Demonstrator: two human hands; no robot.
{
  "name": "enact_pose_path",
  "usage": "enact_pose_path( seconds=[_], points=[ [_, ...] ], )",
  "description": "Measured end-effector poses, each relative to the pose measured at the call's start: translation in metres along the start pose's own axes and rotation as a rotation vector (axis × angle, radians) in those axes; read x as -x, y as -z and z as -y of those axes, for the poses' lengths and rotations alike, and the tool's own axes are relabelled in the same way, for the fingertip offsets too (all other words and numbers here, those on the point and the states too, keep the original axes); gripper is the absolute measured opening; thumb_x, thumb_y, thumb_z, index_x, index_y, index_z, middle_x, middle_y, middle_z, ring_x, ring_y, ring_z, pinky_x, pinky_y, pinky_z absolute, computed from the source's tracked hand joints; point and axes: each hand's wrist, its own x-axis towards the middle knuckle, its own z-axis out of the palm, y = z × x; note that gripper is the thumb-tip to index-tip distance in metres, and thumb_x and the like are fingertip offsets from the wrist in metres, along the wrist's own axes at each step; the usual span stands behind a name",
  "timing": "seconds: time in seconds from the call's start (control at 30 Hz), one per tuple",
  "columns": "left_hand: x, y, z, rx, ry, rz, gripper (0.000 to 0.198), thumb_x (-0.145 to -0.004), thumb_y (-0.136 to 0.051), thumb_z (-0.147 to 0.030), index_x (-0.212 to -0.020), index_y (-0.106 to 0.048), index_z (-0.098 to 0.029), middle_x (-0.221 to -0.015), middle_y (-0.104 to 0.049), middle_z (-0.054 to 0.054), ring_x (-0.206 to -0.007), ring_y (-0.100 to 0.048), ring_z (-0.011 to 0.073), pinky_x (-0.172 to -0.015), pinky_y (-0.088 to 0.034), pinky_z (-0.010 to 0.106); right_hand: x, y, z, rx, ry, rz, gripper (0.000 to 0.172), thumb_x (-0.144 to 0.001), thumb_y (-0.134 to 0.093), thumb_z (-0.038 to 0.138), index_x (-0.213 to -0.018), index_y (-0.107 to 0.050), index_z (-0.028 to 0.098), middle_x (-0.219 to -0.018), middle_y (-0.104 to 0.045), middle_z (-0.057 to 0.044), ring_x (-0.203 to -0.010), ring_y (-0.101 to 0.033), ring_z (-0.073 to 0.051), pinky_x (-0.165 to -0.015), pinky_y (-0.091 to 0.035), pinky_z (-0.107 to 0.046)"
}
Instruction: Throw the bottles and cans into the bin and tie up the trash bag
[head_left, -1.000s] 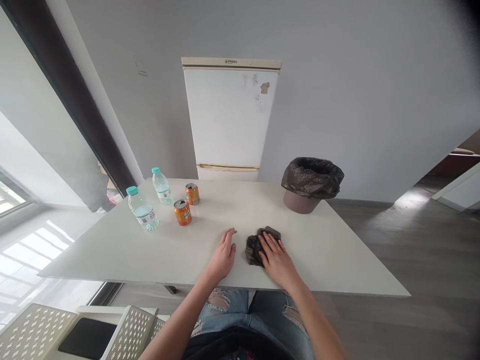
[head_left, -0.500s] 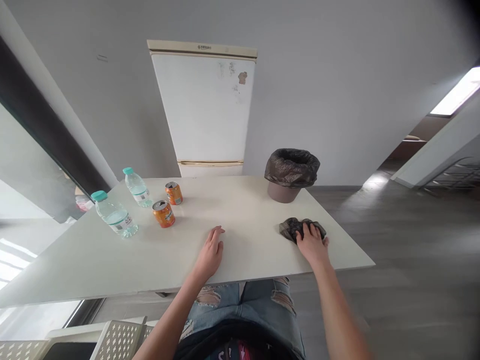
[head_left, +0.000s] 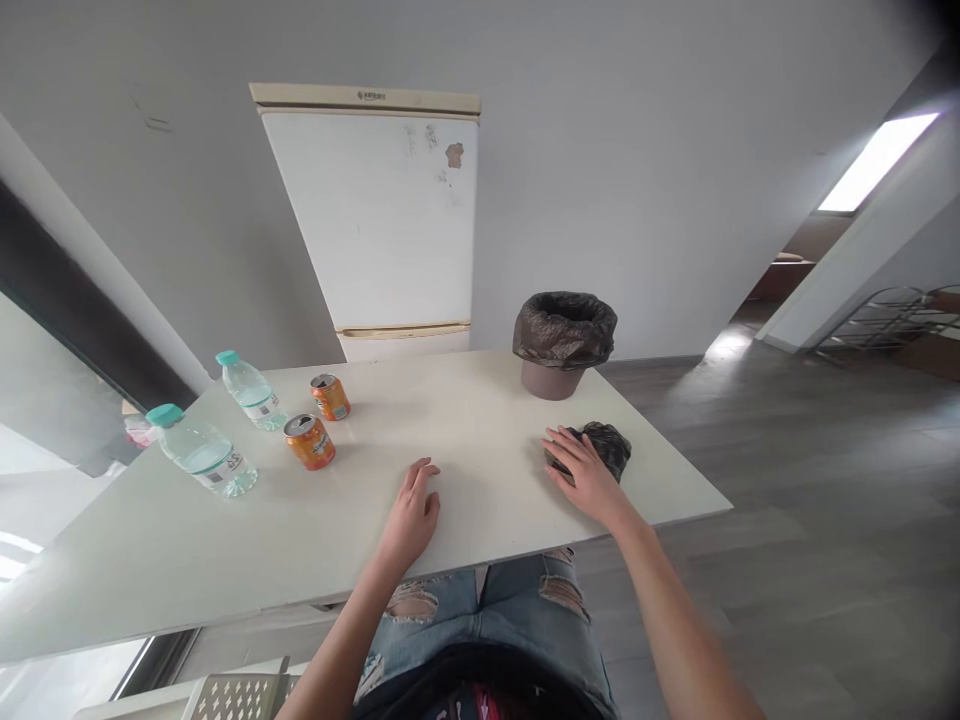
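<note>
My right hand (head_left: pixel 583 472) lies with fingers stretched flat on a crumpled dark cloth (head_left: pixel 606 446) near the right end of the white table (head_left: pixel 360 520). My left hand (head_left: pixel 412 512) rests open on the bare tabletop near the front edge, fingers apart, holding nothing. A small bin lined with a dark bag (head_left: pixel 564 342) stands on the table just beyond the cloth.
Two orange cans (head_left: pixel 309 441) (head_left: pixel 331 396) and two water bottles with teal caps (head_left: pixel 199 452) (head_left: pixel 249 388) stand at the table's left. A white fridge (head_left: pixel 379 215) is against the wall behind. A perforated white chair (head_left: pixel 225 695) is at lower left.
My right hand slid the dark cloth from the table's middle out to the right end, then back slightly left. The left hand stayed put. The view turned rightward.
</note>
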Motion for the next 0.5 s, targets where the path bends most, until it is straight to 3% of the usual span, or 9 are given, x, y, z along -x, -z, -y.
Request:
enact_pose_path(
  seconds=[0.07, 0.17, 0.3, 0.4, 0.5],
  points=[
    [0.0, 0.0, 0.0, -0.004, -0.006, 0.007, 0.039, -0.094, -0.044, -0.007, -0.129, -0.051, -0.023, -0.152, -0.051, 0.013, -0.146, -0.051, 0.0284, -0.12, -0.045, 0.05, -0.001, 0.001, -0.006, 0.056, -0.05, 0.012, 0.062, -0.11, -0.031, 0.06, -0.167, -0.04, 0.035, -0.178, -0.025, -0.001, -0.166, -0.018, -0.033, -0.133, -0.008, -0.066],
    [0.0, 0.0, 0.0, -0.017, 0.0, 0.017, 0.04, -0.093, -0.044, -0.005, -0.128, -0.052, -0.023, -0.151, -0.051, 0.013, -0.145, -0.052, 0.0289, -0.119, -0.046, 0.05, -0.005, 0.0, -0.022, 0.077, -0.197, 0.159, 0.069, -0.107, -0.028, 0.068, -0.169, -0.032, 0.038, -0.18, -0.013, 0.001, -0.166, -0.012, -0.038, -0.13, -0.009, -0.073],
    [-0.001, 0.0, -0.001, -0.038, -0.008, 0.025, 0.04, -0.091, -0.044, -0.002, -0.122, -0.056, -0.023, -0.145, -0.057, 0.011, -0.141, -0.054, 0.0277, -0.119, -0.046, 0.049, -0.011, -0.003, -0.037, 0.128, -0.413, 0.195, 0.068, -0.11, -0.011, 0.056, -0.171, -0.027, 0.032, -0.181, -0.008, 0.0, -0.167, -0.008, -0.034, -0.13, -0.009, -0.073],
    [-0.001, 0.0, -0.002, -0.047, -0.021, 0.024, 0.038, -0.089, -0.044, 0.0, -0.115, -0.059, -0.023, -0.141, -0.059, 0.01, -0.139, -0.056, 0.0272, -0.119, -0.047, 0.048, -0.017, 0.006, -0.034, 0.182, -0.495, 0.209, 0.065, -0.11, -0.018, 0.048, -0.168, -0.035, 0.025, -0.18, -0.016, -0.007, -0.166, -0.011, -0.039, -0.123, -0.019, -0.081],
    [-0.001, 0.002, -0.006, -0.044, -0.014, 0.032, 0.038, -0.088, -0.045, 0.001, -0.114, -0.06, -0.023, -0.141, -0.059, 0.01, -0.137, -0.057, 0.0264, -0.119, -0.047, 0.048, -0.032, 0.034, -0.021, 0.218, -0.338, 0.119, 0.056, -0.105, -0.039, 0.042, -0.154, -0.056, 0.022, -0.171, -0.039, -0.014, -0.158, -0.033, -0.044, -0.119, -0.035, -0.078]
  ],
)
